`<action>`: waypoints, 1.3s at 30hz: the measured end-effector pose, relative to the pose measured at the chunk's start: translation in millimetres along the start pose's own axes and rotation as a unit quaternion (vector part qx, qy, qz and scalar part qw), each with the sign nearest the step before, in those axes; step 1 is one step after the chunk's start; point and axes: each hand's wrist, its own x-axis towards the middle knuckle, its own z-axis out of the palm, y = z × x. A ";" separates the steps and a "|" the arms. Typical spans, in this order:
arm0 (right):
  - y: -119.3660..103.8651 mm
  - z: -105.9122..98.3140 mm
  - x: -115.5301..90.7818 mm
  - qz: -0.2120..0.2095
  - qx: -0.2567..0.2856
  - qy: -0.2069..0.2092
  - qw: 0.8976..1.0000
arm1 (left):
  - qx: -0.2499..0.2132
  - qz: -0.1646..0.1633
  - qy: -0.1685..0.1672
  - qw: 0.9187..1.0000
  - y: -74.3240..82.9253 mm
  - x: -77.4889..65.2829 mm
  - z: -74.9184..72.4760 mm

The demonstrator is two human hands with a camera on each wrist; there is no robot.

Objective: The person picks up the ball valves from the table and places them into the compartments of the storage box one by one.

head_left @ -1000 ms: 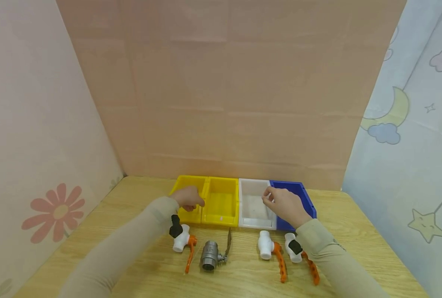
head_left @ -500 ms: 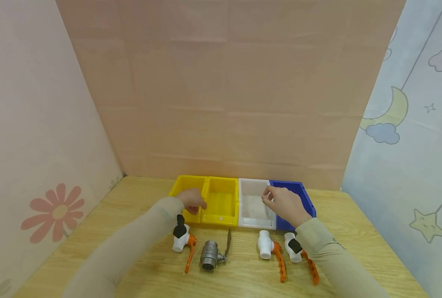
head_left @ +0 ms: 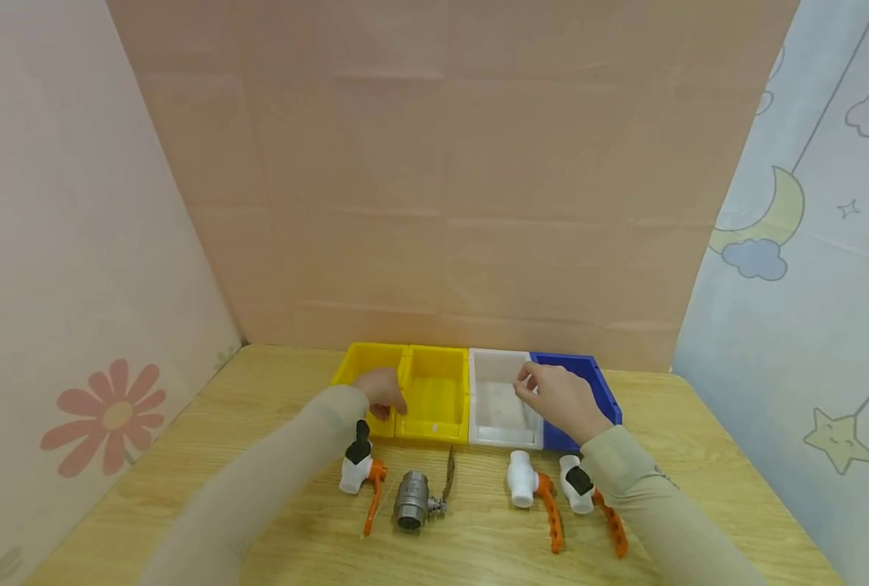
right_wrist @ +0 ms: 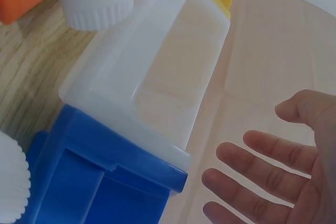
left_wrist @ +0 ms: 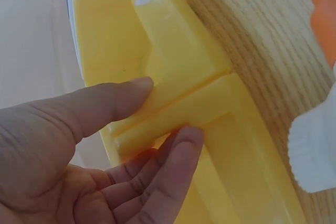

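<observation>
My left hand point(head_left: 382, 391) is over the adjoining walls of the left yellow bin point(head_left: 376, 356) and the right yellow bin point(head_left: 434, 400). In the left wrist view its thumb lies on the right bin's side and its bent fingers on the left bin's side, with a gap showing between the tips. My right hand point(head_left: 561, 399) hovers near the line between the white bin point(head_left: 504, 439) and the blue bin point(head_left: 610, 407). Seen from the right wrist, its fingers are spread, apart from the bins and holding nothing.
In front of the bins lie a white ball valve point(head_left: 354, 476) with an orange handle, a metal ball valve point(head_left: 411, 503), and two more white ball valves, one in the middle right point(head_left: 522, 480) and one beside the right sleeve point(head_left: 574, 488). A paper-covered wall point(head_left: 442, 203) stands behind.
My left hand has shifted a little to the right, toward the wall between the two yellow bins. The right hand, the bins and the valves stay put.
</observation>
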 end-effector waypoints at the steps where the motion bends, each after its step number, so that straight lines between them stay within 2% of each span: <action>1: 0.4 -0.3 0.2 0.001 0.000 0.000 1.000 | 0.000 0.000 0.000 1.000 0.2 1.0 0.3; 7: 3.0 -2.3 -0.8 0.013 0.000 -0.010 1.000 | 0.018 0.014 0.002 1.000 2.3 2.1 2.4; 15: 10.0 -2.5 -4.9 0.010 -0.007 -0.006 1.000 | 0.034 0.011 -0.007 0.999 6.3 0.7 1.6; 21: 15.0 -6.1 -16.8 -0.010 -0.012 0.014 1.000 | 0.058 0.002 -0.016 0.998 9.0 1.6 -0.6; 27: 19.3 -13.0 -31.7 -0.015 -0.019 0.022 0.999 | 0.057 -0.010 -0.024 0.998 12.0 0.8 -4.3; 32: 21.1 -19.7 -46.8 -0.009 -0.021 0.004 1.000 | 0.058 -0.017 -0.030 0.998 14.7 -0.4 -5.4; 39: 26.7 -22.2 -68.0 0.025 -0.028 -0.070 0.997 | 0.059 -0.019 -0.032 0.998 16.3 -0.6 -3.7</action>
